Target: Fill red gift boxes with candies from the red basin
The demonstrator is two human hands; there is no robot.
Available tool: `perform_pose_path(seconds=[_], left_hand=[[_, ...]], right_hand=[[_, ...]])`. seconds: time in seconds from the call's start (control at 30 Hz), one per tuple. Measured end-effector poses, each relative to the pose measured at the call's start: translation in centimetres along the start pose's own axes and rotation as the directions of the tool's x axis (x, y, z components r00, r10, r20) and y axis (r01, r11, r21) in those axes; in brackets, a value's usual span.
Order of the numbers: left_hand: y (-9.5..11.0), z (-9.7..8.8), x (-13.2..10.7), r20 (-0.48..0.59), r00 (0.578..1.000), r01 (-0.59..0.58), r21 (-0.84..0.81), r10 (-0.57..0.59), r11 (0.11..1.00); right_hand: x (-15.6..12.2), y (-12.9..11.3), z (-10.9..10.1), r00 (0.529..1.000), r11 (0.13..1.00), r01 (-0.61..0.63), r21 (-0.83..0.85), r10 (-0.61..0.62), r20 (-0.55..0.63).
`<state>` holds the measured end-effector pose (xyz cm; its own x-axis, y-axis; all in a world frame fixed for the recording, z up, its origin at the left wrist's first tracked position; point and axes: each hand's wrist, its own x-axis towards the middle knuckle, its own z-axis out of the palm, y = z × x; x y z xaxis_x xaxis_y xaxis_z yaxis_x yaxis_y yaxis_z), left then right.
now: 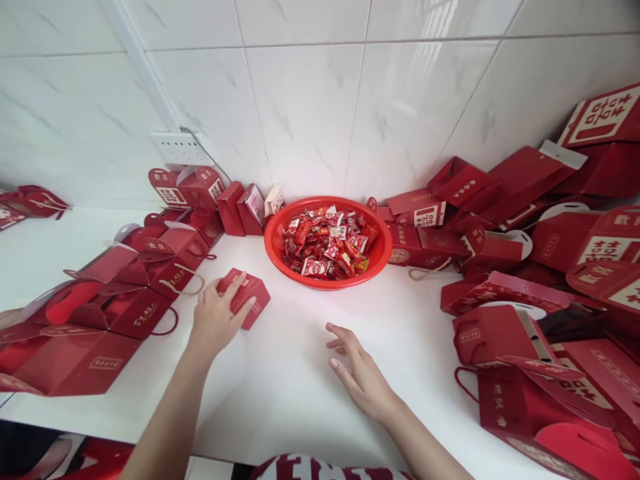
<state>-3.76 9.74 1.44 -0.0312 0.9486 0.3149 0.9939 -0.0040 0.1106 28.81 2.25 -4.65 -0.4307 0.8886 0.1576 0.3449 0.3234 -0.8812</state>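
Note:
My left hand (216, 313) grips a small red gift box (256, 301) on the white table, fingers over its top and near side. To the right, my right hand (361, 373) hovers over the tabletop with its fingers loosely apart and nothing in it. Beyond both hands stands a red plastic basket (327, 285), filled with wrapped candies (325, 243) in red, white and some gold.
Red gift boxes (145, 308), several with looped cord handles, line the left side. More red boxes (510, 333) are heaped on the right. Small upright boxes (250, 208) stand by the tiled wall (305, 113), near a power strip (181, 148) with a cable.

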Motion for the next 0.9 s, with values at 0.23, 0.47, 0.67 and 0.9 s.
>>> perform_pose_path(seconds=[0.23,0.47,0.67,0.9], left_hand=[[-8.5,-8.8,11.0,-0.416,0.909,-0.004,-0.079,-0.030,0.997],[-20.1,-11.5,22.8,-0.379,0.890,0.208,-0.152,-0.251,0.966],[-23.8,-8.4,27.0,-0.287,0.919,0.227,-0.170,-0.268,0.959],[-24.8,-5.5,28.9,-0.280,0.918,0.212,-0.249,-0.280,0.945]], right_hand=[[0.1,0.2,0.1,0.999,0.999,-0.042,-0.023,0.042,-0.011],[0.5,0.7,-0.3,0.994,0.996,-0.085,-0.019,0.083,-0.076],[1.1,2.3,-0.1,0.979,0.987,-0.162,0.006,0.161,-0.126],[1.7,3.2,0.3,0.967,0.976,-0.211,0.049,0.216,-0.133]])
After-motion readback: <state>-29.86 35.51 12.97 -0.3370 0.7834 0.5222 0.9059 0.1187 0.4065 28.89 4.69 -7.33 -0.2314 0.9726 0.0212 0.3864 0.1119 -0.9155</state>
